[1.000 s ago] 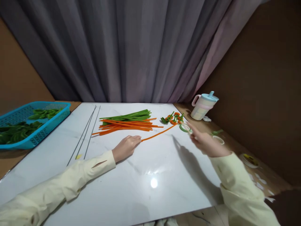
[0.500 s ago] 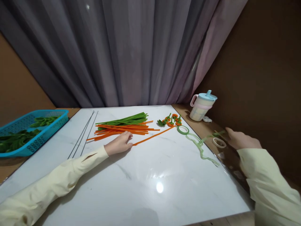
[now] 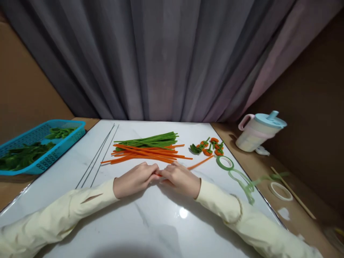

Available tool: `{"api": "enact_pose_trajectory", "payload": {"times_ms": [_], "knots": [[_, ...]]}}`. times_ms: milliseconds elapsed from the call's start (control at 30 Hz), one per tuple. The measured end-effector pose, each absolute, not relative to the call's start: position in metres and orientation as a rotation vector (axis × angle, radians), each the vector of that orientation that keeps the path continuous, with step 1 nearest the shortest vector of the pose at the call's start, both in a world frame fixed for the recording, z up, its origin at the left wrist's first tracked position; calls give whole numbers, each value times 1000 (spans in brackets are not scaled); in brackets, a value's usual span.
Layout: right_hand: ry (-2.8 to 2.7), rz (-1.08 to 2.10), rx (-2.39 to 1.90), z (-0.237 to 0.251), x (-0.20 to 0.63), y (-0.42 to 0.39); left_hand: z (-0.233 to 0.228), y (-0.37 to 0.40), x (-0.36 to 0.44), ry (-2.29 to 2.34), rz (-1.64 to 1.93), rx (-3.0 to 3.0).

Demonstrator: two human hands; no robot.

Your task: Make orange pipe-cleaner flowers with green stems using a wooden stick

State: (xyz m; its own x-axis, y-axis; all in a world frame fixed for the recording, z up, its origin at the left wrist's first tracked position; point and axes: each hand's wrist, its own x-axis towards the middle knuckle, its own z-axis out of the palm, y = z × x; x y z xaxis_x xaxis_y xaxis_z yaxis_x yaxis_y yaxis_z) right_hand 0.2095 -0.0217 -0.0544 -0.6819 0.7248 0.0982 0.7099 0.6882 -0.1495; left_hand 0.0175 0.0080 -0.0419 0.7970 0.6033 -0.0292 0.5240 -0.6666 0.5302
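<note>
While left hand (image 3: 137, 179) pinches, right (image 3: 183, 179) holds orange stem (image 3: 201, 163).

No Readable Text

No lettering, label, brand, number or sign can be read anywhere in the head view.
</note>
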Motion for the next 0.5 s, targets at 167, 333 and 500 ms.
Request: {"api": "enact_pose_trajectory", "payload": {"times_ms": [167,333,500], "knots": [[-2789,128,-1119,-36,213,-9,-19,4,11,856,232,2504],[-2909,104,-1063,-13,209,5,-15,3,1,887,264,2596],[-3058,62,-1078,-4,189,9,-10,0,-11,929,74,2835]]}}
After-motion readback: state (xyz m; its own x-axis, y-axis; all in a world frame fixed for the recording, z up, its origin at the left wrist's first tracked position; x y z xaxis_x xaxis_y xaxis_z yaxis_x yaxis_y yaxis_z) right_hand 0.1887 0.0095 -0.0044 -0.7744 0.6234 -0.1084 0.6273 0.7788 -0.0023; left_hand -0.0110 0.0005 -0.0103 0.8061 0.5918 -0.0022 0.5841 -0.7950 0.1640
